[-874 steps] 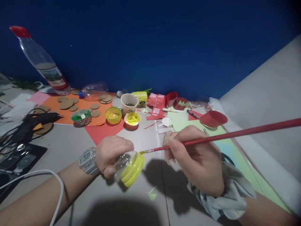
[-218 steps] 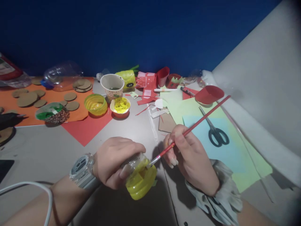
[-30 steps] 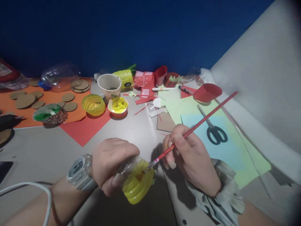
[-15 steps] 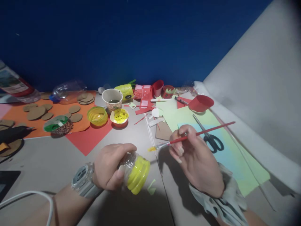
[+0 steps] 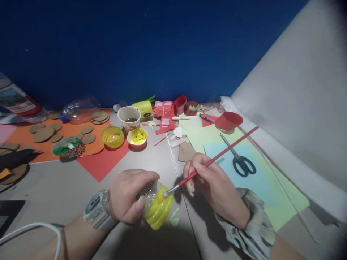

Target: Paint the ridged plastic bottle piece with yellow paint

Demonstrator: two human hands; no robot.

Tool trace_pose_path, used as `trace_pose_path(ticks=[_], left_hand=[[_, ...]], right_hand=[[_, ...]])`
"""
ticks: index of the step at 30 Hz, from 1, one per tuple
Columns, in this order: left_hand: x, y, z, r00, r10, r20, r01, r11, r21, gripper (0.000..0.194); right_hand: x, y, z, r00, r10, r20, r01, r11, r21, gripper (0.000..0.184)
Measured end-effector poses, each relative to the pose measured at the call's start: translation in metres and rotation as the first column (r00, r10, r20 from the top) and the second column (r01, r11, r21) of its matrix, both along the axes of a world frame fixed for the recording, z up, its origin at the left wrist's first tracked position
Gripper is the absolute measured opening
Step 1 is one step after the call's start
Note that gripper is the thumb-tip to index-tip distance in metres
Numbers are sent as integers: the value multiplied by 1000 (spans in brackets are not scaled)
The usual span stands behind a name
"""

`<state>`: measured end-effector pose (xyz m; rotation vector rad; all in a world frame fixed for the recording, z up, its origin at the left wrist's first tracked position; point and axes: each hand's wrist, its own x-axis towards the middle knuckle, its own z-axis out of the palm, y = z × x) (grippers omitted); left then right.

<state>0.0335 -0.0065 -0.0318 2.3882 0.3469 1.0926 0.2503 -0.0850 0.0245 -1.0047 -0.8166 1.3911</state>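
The bottle piece (image 5: 158, 213), tilted, yellow on its ribs, sits low at centre above the desk (image 5: 92, 198), gripped by the left hand (image 5: 127, 196), thumb and fingers curled round its clear end. Right hand (image 5: 214, 186) pinches one red brush (image 5: 217, 157), closed on the handle, bristles on the yellow! Beyond: one paint cup (image 5: 137, 139), one water cup (image 5: 129, 119), one pair of scissors (image 5: 242, 162).

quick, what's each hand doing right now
Left hand: closed around the yellow-painted clear plastic piece.
Right hand: closed on the red paintbrush, bristles against the yellow paint.
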Motion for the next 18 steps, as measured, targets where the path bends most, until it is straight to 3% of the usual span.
trace_pose_path(ticks=[10,18], left_hand=[[0,5,20,995,-94,-38,96,995,42,50],[0,1,6,996,-82,24,82,997,-11,56]], right_hand=[[5,4,-2,994,-29,-106,30,1000,4,26],[1,0,-10,995,75,-72,-75,997,12,29]])
